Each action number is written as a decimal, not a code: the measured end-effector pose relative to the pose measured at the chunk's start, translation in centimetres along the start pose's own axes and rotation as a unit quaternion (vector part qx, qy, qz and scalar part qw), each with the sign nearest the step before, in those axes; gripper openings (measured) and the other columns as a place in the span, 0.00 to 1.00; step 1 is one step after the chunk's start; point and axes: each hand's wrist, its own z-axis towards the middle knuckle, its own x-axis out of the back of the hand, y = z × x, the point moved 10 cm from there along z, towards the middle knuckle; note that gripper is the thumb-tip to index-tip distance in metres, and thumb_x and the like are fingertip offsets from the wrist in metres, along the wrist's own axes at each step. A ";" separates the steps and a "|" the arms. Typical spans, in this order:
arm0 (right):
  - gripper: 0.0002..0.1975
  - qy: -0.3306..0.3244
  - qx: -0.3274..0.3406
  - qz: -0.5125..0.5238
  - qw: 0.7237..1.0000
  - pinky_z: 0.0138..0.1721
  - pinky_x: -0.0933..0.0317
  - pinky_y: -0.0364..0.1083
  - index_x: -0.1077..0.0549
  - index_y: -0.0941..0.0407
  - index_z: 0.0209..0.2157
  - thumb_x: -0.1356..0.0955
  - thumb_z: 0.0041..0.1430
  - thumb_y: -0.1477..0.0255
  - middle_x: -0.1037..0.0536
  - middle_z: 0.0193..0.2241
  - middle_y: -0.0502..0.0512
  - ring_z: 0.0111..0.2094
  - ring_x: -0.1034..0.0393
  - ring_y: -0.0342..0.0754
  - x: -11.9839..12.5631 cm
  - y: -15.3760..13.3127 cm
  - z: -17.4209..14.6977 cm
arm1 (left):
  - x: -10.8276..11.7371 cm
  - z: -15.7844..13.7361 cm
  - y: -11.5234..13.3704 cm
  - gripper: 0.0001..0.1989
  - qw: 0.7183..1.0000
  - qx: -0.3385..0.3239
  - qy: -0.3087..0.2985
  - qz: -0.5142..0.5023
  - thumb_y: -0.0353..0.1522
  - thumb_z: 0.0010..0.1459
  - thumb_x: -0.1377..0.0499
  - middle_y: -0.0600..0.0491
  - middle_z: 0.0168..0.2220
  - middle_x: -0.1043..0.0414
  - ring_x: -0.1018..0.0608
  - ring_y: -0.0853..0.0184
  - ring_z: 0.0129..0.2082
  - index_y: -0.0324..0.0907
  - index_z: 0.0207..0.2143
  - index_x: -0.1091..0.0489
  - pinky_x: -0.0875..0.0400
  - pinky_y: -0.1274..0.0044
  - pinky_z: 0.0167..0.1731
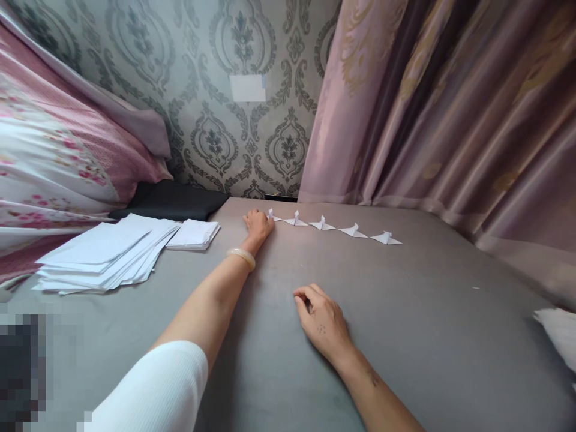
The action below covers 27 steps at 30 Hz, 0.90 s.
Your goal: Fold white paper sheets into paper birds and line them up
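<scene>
Several small folded white paper birds stand in a slanting row across the far side of the grey surface. At the left end of that row, my left hand is closed at the leftmost paper bird, its fingers bent around the bird's left side and partly hidden. To the right of it stand a second bird and a third bird. Nearer to me, my right hand hovers over or rests on the surface, loosely curled, thumb close to the index finger, with nothing seen in it.
At the left lies a fanned stack of white paper sheets, beside a smaller pile of white paper. Behind them is a folded black item. Pink curtains hang at the right, and floral fabric at the left.
</scene>
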 end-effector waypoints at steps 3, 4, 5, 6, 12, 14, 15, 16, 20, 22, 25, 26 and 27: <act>0.10 0.003 0.006 0.000 1.000 0.36 0.43 0.43 0.26 0.53 0.36 0.39 0.61 0.73 0.24 0.35 0.50 0.33 0.30 0.44 0.0 -0.1 0.0 | 0.4 -0.2 -0.3 0.17 1.000 0.016 0.001 -0.014 0.41 0.55 0.44 0.38 0.46 0.29 0.32 0.48 0.51 0.37 0.34 0.24 0.41 0.61 0.50; 0.10 0.004 0.008 -0.002 1.000 0.36 0.43 0.43 0.26 0.53 0.36 0.39 0.61 0.73 0.24 0.35 0.50 0.33 0.30 0.44 0.0 -0.1 0.0 | 0.5 -0.3 -0.5 0.17 1.000 0.025 0.000 -0.020 0.42 0.54 0.43 0.38 0.46 0.29 0.32 0.48 0.50 0.37 0.35 0.24 0.41 0.61 0.50; 0.10 0.005 0.009 -0.004 1.000 0.36 0.43 0.43 0.26 0.53 0.36 0.39 0.61 0.73 0.24 0.35 0.50 0.33 0.30 0.44 0.1 -0.1 -0.1 | 0.6 -0.4 -0.8 0.17 0.999 0.035 0.000 -0.025 0.42 0.54 0.42 0.38 0.45 0.30 0.31 0.48 0.50 0.37 0.35 0.25 0.40 0.62 0.50; 0.10 0.006 0.009 -0.006 1.000 0.35 0.43 0.43 0.26 0.53 0.36 0.39 0.61 0.73 0.24 0.35 0.50 0.33 0.31 0.44 0.1 -0.2 -0.1 | 0.7 -0.6 -1.1 0.18 0.998 0.045 -0.001 -0.031 0.43 0.53 0.42 0.38 0.46 0.30 0.31 0.48 0.50 0.37 0.36 0.25 0.40 0.62 0.50; 0.10 0.008 0.015 0.000 1.000 0.35 0.43 0.43 0.25 0.52 0.35 0.38 0.60 0.73 0.24 0.35 0.50 0.32 0.31 0.44 0.1 -0.1 0.0 | 2.5 -3.7 -2.9 0.14 0.997 0.058 0.009 -0.050 0.40 0.53 0.42 0.40 0.46 0.32 0.31 0.50 0.51 0.39 0.37 0.27 0.38 0.64 0.50; 0.10 0.010 0.018 0.003 1.000 0.36 0.42 0.43 0.25 0.52 0.35 0.38 0.59 0.73 0.24 0.35 0.50 0.32 0.31 0.44 0.1 0.0 0.1 | 3.7 -5.0 -3.8 0.10 0.998 0.046 0.014 -0.050 0.37 0.54 0.42 0.41 0.44 0.31 0.30 0.52 0.50 0.40 0.35 0.27 0.37 0.65 0.49; 0.10 0.009 0.020 0.004 1.000 0.36 0.42 0.43 0.25 0.53 0.35 0.38 0.59 0.73 0.24 0.35 0.51 0.32 0.32 0.44 0.1 0.0 0.1 | 4.5 -5.7 -4.4 0.09 0.998 0.037 0.019 -0.050 0.36 0.54 0.43 0.43 0.43 0.30 0.30 0.53 0.49 0.41 0.34 0.27 0.37 0.66 0.49; 0.10 0.009 0.023 0.004 1.000 0.36 0.42 0.43 0.25 0.53 0.35 0.38 0.59 0.73 0.24 0.35 0.51 0.31 0.32 0.44 0.1 0.0 0.1 | 5.4 -6.3 -5.0 0.08 0.998 0.029 0.025 -0.049 0.35 0.54 0.44 0.44 0.42 0.30 0.29 0.54 0.48 0.42 0.33 0.27 0.36 0.67 0.49; 0.11 0.011 0.033 -0.003 0.999 0.37 0.41 0.44 0.24 0.54 0.36 0.38 0.59 0.73 0.24 0.35 0.52 0.31 0.33 0.44 0.1 -0.1 0.2 | 9.6 -8.3 -8.6 0.08 0.997 0.023 0.066 -0.045 0.35 0.53 0.45 0.46 0.38 0.29 0.28 0.56 0.45 0.42 0.30 0.28 0.36 0.68 0.48; 0.11 0.011 0.038 -0.009 0.999 0.37 0.41 0.44 0.24 0.54 0.36 0.39 0.59 0.72 0.24 0.35 0.53 0.31 0.33 0.44 0.1 -0.2 0.2 | 11.7 -9.1 -10.7 0.07 0.994 0.033 0.093 -0.045 0.35 0.52 0.45 0.46 0.36 0.29 0.27 0.56 0.43 0.42 0.28 0.29 0.35 0.67 0.48; 0.12 0.016 0.043 -0.012 0.999 0.37 0.41 0.44 0.24 0.54 0.36 0.39 0.59 0.72 0.24 0.35 0.53 0.31 0.33 0.44 0.3 -0.4 0.1 | 14.2 -9.8 -13.5 0.06 0.988 0.054 0.137 -0.053 0.34 0.50 0.46 0.46 0.32 0.29 0.27 0.56 0.40 0.42 0.26 0.32 0.35 0.66 0.46; 0.12 0.018 0.044 -0.012 0.999 0.37 0.41 0.44 0.24 0.54 0.36 0.39 0.58 0.72 0.24 0.34 0.53 0.31 0.33 0.44 0.3 -0.5 0.0 | 14.9 -10.0 -14.3 0.06 0.984 0.063 0.154 -0.059 0.34 0.50 0.46 0.47 0.31 0.29 0.26 0.56 0.38 0.43 0.25 0.33 0.34 0.66 0.46; 0.12 0.019 0.044 -0.012 0.999 0.37 0.41 0.44 0.24 0.54 0.36 0.39 0.58 0.72 0.24 0.34 0.53 0.31 0.33 0.44 0.4 -0.5 0.0 | 15.4 -10.1 -15.1 0.05 0.980 0.073 0.172 -0.065 0.34 0.50 0.47 0.47 0.31 0.29 0.26 0.56 0.38 0.43 0.26 0.34 0.34 0.65 0.46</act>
